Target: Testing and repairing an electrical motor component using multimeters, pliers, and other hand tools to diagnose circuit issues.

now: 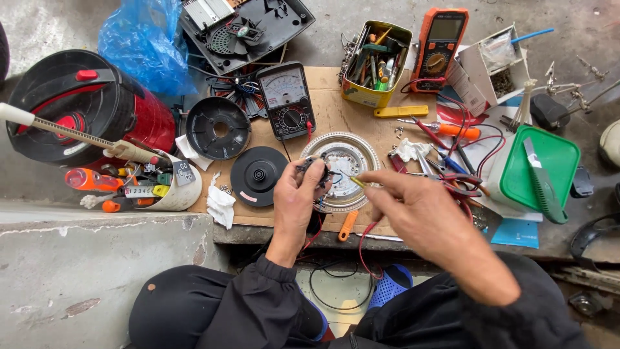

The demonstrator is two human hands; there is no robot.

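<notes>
Seemingly mid-repair: left hand (298,194) fingers clamp a small black part (314,167); right hand (413,203) fingers pinch a thin tool (354,181), needing careful aim.

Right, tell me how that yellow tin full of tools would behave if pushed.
The yellow tin probably feels heavy, being packed with tools. It likely slides on the cardboard rather than rolling, given its flat sides. The upright tools may rattle or shift.

Cardboard sheet (336,106) on concrete floor (77,271) carries meter (285,100), tin (376,63).
</notes>
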